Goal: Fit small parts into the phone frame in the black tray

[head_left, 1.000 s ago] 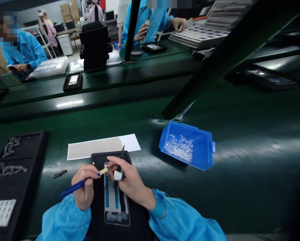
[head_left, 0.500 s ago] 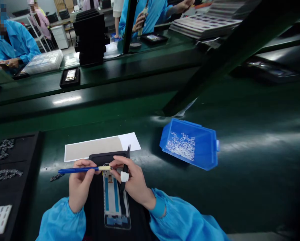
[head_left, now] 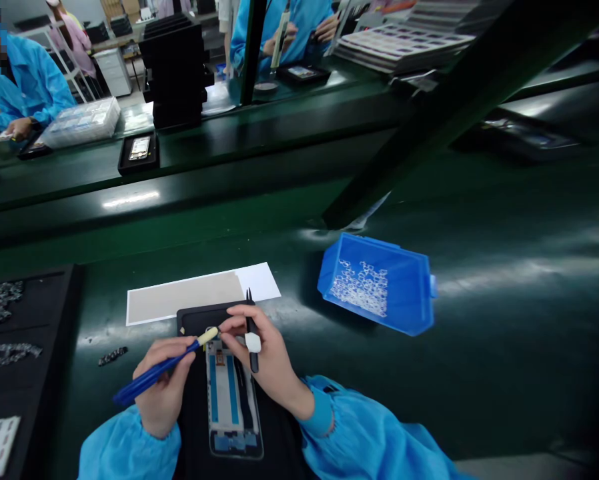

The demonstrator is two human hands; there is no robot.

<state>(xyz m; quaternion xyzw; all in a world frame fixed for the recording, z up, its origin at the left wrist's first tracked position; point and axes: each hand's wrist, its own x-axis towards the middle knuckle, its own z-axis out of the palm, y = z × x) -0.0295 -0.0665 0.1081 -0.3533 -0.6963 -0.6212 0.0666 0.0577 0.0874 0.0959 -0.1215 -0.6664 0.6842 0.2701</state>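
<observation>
Nearest, the left hand (head_left: 162, 387), in a blue sleeve, grips a blue-handled tool (head_left: 134, 391) with a pale tip; the left fingers (head_left: 177, 360) are closed around the shaft. The right hand (head_left: 269, 357) holds black tweezers (head_left: 253, 360) upright, the right fingers (head_left: 234, 325) closed on them, with a white wrap (head_left: 253, 343) on one finger. The tool's tip sits just beside the right fingertips, over the upper end of a phone frame (head_left: 232, 400).

The frame lies lengthwise on a black mat (head_left: 192, 320), with blue strips along its inner sides and a small gold-coloured part near its upper end. Work at that end appears in progress; its completion cannot be confirmed.

A blue bin (head_left: 409, 287) on the worktop (head_left: 504, 347) holds many small clear parts (head_left: 359, 288). A black tray (head_left: 54, 300) at left holds dark parts, with a short dark strip (head_left: 113, 356) lying apart. A tan sheet (head_left: 179, 297) lies beyond the mat.

No brand, label or legible writing is visible. Across the worktop, a co-worker (head_left: 27, 87) handles a small item.
</observation>
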